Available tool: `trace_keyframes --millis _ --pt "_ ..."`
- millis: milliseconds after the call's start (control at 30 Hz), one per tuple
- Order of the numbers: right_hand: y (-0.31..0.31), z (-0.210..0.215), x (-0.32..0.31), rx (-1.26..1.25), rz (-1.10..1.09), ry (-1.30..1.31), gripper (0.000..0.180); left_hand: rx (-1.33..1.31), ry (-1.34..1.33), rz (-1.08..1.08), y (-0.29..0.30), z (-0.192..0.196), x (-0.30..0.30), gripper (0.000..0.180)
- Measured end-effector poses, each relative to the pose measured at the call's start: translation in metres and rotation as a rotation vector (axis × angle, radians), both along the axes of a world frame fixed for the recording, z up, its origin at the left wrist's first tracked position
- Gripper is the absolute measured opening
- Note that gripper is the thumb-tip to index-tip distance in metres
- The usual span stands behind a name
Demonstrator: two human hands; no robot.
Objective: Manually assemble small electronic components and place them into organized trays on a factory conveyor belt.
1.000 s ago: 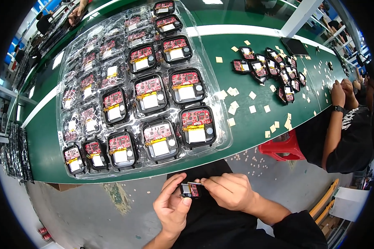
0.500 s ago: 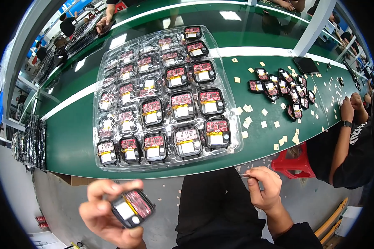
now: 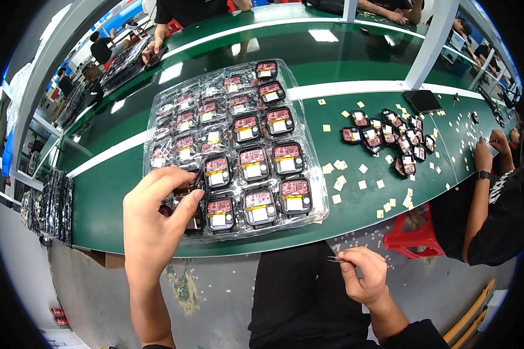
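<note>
My left hand (image 3: 152, 218) is over the near left part of a clear plastic tray (image 3: 315, 174). Its thumb and fingers are closed around a small black device housing (image 3: 186, 188), mostly hidden by the hand. Several like housings sit in the tray's pockets, such as one housing (image 3: 258, 207) with a red circuit board, yellow strip and white block. Just in front of the table edge, my right hand (image 3: 365, 274) pinches metal tweezers (image 3: 334, 259), their tips pointing left and touching nothing.
On the green table (image 3: 102, 203) right of the tray lie a pile of device housings (image 3: 390, 136), scattered pale squares (image 3: 363, 185) and a black flat box (image 3: 422, 102). A red stool (image 3: 413, 235) and a seated co-worker are at right. Stacked trays (image 3: 55, 203) stand at left.
My left hand has carried the housing from in front of the table up and forward onto the tray's near left side. My right hand keeps the tweezers, nearly still. The view has shifted slightly.
</note>
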State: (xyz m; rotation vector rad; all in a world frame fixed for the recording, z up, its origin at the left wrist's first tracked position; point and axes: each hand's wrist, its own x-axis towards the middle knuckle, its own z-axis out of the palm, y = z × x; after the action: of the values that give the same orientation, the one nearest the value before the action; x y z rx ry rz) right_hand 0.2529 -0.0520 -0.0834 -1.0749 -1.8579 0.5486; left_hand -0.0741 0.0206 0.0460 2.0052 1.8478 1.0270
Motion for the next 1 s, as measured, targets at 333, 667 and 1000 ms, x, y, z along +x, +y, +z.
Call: trace_keyframes --millis 333,667,1000 --pt "0.016 0.004 0.026 0.028 -0.195 0.014 0.016 0.119 0.551 0.054 -0.008 0.002 0.005 0.026" --pt "0.052 0.007 0.058 0.180 -0.536 -0.243 0.019 -0.039 0.504 0.041 -0.015 -0.002 0.004 0.049" --pt "0.104 0.017 0.085 -0.011 -0.792 -0.262 0.032 0.064 0.442 0.079 -0.019 -0.011 0.005 0.071"
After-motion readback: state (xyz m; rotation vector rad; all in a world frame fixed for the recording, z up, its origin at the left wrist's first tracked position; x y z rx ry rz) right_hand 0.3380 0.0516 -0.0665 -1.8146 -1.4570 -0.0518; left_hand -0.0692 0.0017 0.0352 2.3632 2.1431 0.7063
